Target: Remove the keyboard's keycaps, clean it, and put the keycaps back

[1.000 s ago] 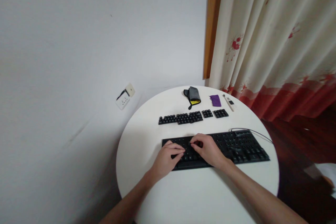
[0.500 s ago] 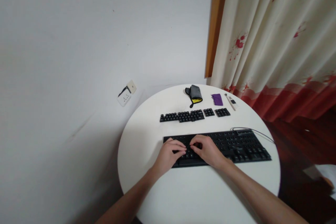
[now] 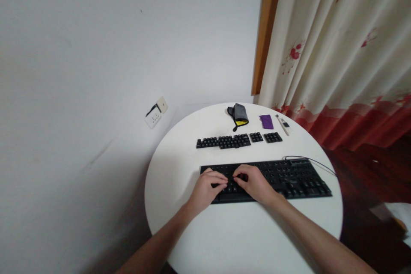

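A black keyboard [image 3: 298,177] lies on the white round table, and both hands are over its left half. My left hand [image 3: 207,186] is at the keyboard's left end, thumb and fingers brought together in a pinch. Facing it, my right hand [image 3: 253,182] also pinches, its fingertips low over the keys and close to the left fingertips. Whatever sits between either set of fingertips is too small and dark to make out. Behind the keyboard, black keycaps [image 3: 234,140] stand in grouped rows, with two smaller keycap blocks [image 3: 272,137] to their right.
Along the back of the white table [image 3: 180,158] lie a folded grey and yellow cloth [image 3: 240,113], a purple cloth [image 3: 266,122] and a thin pale tool [image 3: 282,125]. A black cable [image 3: 316,163] runs off the right edge. A wall socket [image 3: 153,117] is at left, curtains [image 3: 321,51] at right.
The view has shifted very slightly. Both hands keep nearly the same pinched pose over the keyboard, and nothing else has visibly moved.
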Tool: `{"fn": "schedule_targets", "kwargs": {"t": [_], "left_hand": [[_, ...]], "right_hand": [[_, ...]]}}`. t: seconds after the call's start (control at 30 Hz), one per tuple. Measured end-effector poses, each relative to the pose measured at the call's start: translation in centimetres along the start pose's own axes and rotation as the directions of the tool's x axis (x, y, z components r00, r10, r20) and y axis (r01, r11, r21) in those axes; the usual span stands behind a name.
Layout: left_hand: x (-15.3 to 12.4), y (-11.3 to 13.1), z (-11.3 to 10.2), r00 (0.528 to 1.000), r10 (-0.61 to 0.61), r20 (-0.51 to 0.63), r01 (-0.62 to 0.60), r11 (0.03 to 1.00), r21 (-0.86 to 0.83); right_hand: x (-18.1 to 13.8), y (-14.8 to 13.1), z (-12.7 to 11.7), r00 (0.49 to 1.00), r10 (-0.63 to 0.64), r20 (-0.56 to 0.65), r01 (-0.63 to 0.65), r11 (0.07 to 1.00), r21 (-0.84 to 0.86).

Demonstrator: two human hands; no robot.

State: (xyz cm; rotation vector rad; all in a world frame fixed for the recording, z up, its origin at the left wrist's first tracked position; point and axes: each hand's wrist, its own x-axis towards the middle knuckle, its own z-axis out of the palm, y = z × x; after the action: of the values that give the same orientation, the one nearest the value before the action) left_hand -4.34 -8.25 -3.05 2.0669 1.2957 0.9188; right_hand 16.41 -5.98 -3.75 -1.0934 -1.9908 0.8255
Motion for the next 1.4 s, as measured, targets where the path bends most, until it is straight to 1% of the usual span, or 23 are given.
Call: {"fn": "schedule_targets", "kwargs": {"t": [0.27,0.4,0.5,0.63,0.73,0.9,1.17,1.3,1.4], "left_hand": [[0.0,-0.2,0.0,1.0,-0.008,0.028,0.008,1.0,-0.001],[-0.3,-0.5,0.2,1.0,0.024,0.011,-0.024,0.998,0.065],[-0.5,-0.3,0.3,0.998,0.069,0.001,-0.068,0.988,0.139],[-0.5,0.4,0.2,0.989,0.143,0.03,-0.146,0.954,0.261],[-0.5,0.7,-0.1,0.983,0.173,0.063,-0.184,0.936,0.301],[-0.6,1.2,-0.6,0.979,0.178,0.095,-0.198,0.94,0.277],[-0.6,1.0,-0.5,0.976,0.181,0.121,-0.208,0.939,0.272],[-0.7,0.7,-0.3,0.977,0.18,0.111,-0.204,0.942,0.265],[-0.8,0.6,-0.1,0.981,0.173,0.088,-0.19,0.948,0.254]], "right_hand": [[0.0,-0.2,-0.1,1.0,0.009,0.011,-0.009,1.0,0.0],[0.0,-0.2,-0.1,1.0,-0.001,0.015,0.001,1.0,-0.002],[0.0,-0.2,-0.2,1.0,0.001,0.018,-0.001,1.0,-0.006],[0.0,-0.4,-0.4,1.0,0.004,0.022,-0.003,1.0,-0.013],[-0.1,-0.5,-0.5,0.999,-0.011,0.037,0.011,1.0,-0.008],[-0.3,-0.7,-0.4,0.992,-0.066,0.108,0.069,0.997,-0.022],[-0.3,-0.5,-0.1,0.988,-0.093,0.121,0.101,0.993,-0.066],[-0.4,-0.7,-0.1,0.98,-0.142,0.139,0.155,0.984,-0.083],[-0.5,-1.0,-0.2,0.971,-0.174,0.166,0.196,0.972,-0.127]]}}
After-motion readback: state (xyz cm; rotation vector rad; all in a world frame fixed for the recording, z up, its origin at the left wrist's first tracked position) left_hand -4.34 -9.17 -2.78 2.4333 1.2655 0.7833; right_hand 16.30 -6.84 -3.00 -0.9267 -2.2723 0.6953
